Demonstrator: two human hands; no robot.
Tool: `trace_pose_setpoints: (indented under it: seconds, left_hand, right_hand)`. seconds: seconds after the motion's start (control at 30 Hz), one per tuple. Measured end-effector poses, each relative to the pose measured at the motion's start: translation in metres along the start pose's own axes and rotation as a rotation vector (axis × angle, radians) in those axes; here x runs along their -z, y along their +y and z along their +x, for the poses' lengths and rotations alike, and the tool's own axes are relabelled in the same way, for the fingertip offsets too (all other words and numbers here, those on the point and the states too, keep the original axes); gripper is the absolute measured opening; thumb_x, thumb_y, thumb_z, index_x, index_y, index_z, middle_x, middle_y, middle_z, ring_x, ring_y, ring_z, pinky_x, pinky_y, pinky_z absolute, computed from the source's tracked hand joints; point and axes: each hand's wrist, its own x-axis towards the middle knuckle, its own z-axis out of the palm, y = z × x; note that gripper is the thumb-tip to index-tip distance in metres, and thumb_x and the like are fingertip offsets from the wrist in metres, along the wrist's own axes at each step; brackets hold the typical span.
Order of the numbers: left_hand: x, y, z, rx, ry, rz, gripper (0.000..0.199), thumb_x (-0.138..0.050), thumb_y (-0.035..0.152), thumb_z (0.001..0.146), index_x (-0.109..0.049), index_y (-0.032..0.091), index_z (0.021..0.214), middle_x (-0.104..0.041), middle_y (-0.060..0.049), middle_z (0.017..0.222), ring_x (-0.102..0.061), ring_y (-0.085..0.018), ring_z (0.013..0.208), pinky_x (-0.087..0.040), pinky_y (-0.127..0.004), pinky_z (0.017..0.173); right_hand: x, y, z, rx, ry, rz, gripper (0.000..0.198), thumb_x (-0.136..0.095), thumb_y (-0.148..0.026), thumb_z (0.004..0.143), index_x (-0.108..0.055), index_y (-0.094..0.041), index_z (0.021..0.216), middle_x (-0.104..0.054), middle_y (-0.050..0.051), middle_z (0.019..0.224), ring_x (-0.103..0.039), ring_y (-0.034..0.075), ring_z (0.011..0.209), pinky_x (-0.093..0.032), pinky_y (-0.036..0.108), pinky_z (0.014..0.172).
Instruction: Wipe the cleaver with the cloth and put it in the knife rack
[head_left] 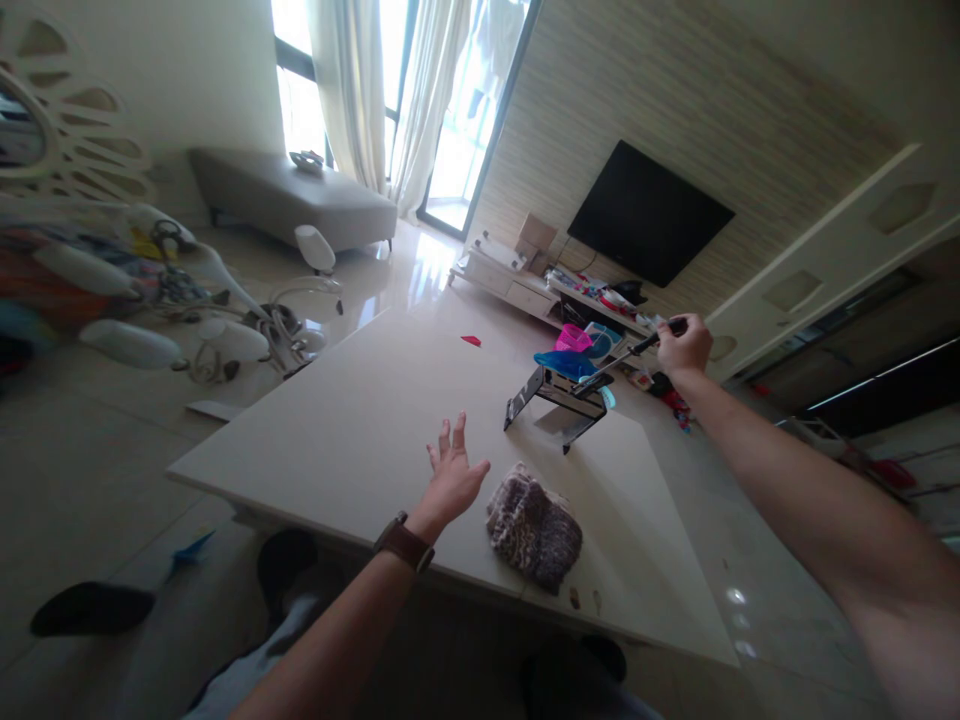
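My right hand is closed around the black handle of a long dark rod. The rod slants down to a small black-framed stand with splayed legs on the white table. Whether the rod is joined to the stand, I cannot tell. My left hand, with a watch on its wrist, is open over the table, fingers spread and holding nothing. Just right of it lies a folded brown-and-white knitted cloth. A blue item shows behind the stand's top.
Two small objects, one a dark piece, lie near the table's front edge. A red piece is at the far edge. Beyond are a pink basket, a TV cabinet and a grey bench. White lamp shades crowd the left floor.
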Motion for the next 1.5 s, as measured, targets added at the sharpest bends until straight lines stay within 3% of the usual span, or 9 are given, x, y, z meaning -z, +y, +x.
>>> trace_pose_setpoints:
  seconds: [0.27,0.47,0.57,0.9,1.13,1.33,1.43,1.5]
  left_hand:
    - [-0.003,0.003,-0.001,0.020,-0.042,-0.023,0.088,-0.056,0.023,0.086,-0.018,0.021,0.166,-0.022,-0.020,0.176,-0.003,-0.032,0.167,0.001,-0.065,0.130]
    - [-0.006,0.000,-0.002,-0.002,-0.066,-0.011,0.084,-0.056,0.023,0.086,-0.026,0.024,0.165,-0.022,-0.018,0.177,-0.003,-0.031,0.167,0.001,-0.061,0.131]
    - [-0.004,0.005,-0.003,0.045,-0.091,-0.030,0.089,-0.056,0.024,0.086,-0.019,0.020,0.166,-0.019,-0.020,0.177,0.001,-0.030,0.167,0.003,-0.060,0.132]
    - [-0.001,0.015,-0.005,0.110,-0.125,-0.046,0.090,-0.055,0.026,0.085,-0.017,0.017,0.167,-0.015,-0.020,0.178,0.002,-0.029,0.167,0.003,-0.055,0.133]
    - [-0.006,0.012,-0.006,0.065,-0.159,-0.054,0.088,-0.055,0.026,0.086,-0.020,0.020,0.166,-0.015,-0.017,0.179,0.003,-0.030,0.167,0.006,-0.055,0.133]
    - [-0.006,0.018,-0.007,0.097,-0.185,-0.048,0.092,-0.054,0.028,0.086,-0.015,0.014,0.168,-0.011,-0.018,0.179,0.007,-0.028,0.167,0.007,-0.051,0.133]
    - [-0.007,0.020,-0.008,0.086,-0.199,-0.061,0.094,-0.055,0.029,0.086,-0.014,0.011,0.168,-0.009,-0.020,0.179,0.007,-0.029,0.167,0.008,-0.051,0.132]
    - [-0.010,0.021,-0.010,0.082,-0.213,-0.080,0.095,-0.056,0.030,0.086,-0.014,0.011,0.169,-0.008,-0.021,0.179,0.007,-0.030,0.167,0.008,-0.051,0.132]
  right_hand:
    - [-0.019,0.001,-0.011,-0.034,-0.079,0.005,0.020,-0.073,-0.029,0.078,-0.060,-0.022,0.091,-0.073,0.012,0.096,-0.068,0.029,0.089,-0.056,0.048,0.092]
    - [-0.043,0.002,-0.022,-0.046,-0.165,-0.026,0.026,-0.076,-0.032,0.074,-0.060,-0.022,0.092,-0.071,0.009,0.092,-0.066,0.028,0.086,-0.055,0.047,0.090]
    - [-0.056,0.003,-0.030,-0.093,-0.191,-0.067,0.028,-0.078,-0.030,0.072,-0.060,-0.021,0.091,-0.072,0.011,0.094,-0.066,0.029,0.089,-0.054,0.048,0.091]
    - [-0.089,0.004,-0.058,-0.209,-0.378,-0.256,0.030,-0.080,-0.035,0.075,-0.059,-0.024,0.093,-0.074,0.010,0.101,-0.070,0.029,0.097,-0.054,0.046,0.092]
    - [-0.103,0.011,-0.076,-0.218,-0.495,-0.319,0.025,-0.080,-0.035,0.076,-0.059,-0.025,0.088,-0.072,0.006,0.095,-0.068,0.027,0.099,-0.050,0.046,0.096]
    - [-0.088,-0.001,-0.082,-0.062,-0.412,-0.250,0.032,-0.080,-0.035,0.072,-0.063,-0.022,0.097,-0.071,0.012,0.104,-0.062,0.032,0.107,-0.048,0.052,0.098]
    - [-0.055,-0.013,-0.108,0.076,-0.250,-0.080,0.022,-0.066,-0.029,0.081,-0.063,-0.020,0.100,-0.070,0.017,0.113,-0.060,0.032,0.113,-0.046,0.051,0.103]
    - [-0.020,-0.017,-0.148,0.080,-0.197,0.096,0.021,-0.062,-0.030,0.083,-0.065,-0.020,0.101,-0.071,0.015,0.111,-0.062,0.030,0.110,-0.048,0.048,0.102]
